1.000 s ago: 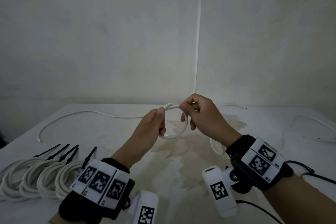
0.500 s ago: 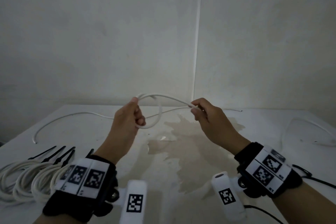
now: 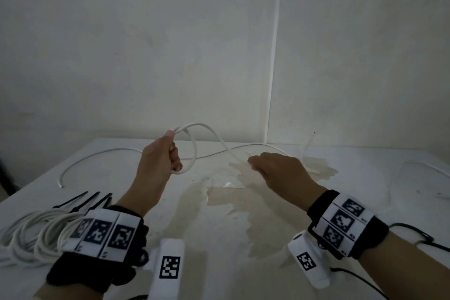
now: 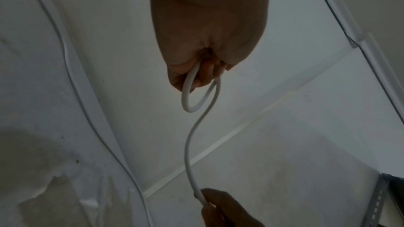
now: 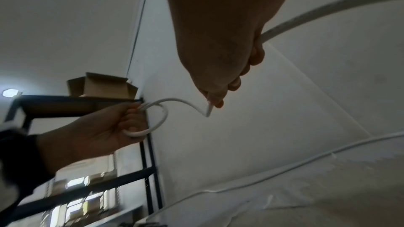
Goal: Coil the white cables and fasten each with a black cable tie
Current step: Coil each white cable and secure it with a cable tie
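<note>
My left hand (image 3: 163, 153) is raised above the table and grips a small loop of white cable (image 3: 193, 151), also seen as the cable loop (image 4: 192, 96) and the loop (image 5: 157, 122). From the loop the cable arcs right and down to my right hand (image 3: 272, 165), whose fingers (image 5: 216, 99) pinch the strand low over the table; the free cable runs on behind that hand. Finished white coils (image 3: 31, 234) with black cable ties (image 3: 80, 202) lie at the near left.
Another loose white cable (image 3: 102, 156) curves across the far left of the white table (image 3: 170, 214), and a thin one (image 3: 426, 168) lies at the right. A brownish stain (image 3: 243, 197) covers the middle. A black metal shelf (image 5: 144, 161) with a cardboard box stands off to the left.
My hands moved apart: the left hand lifted left with the loop, the right hand slid right and down along the cable toward the table.
</note>
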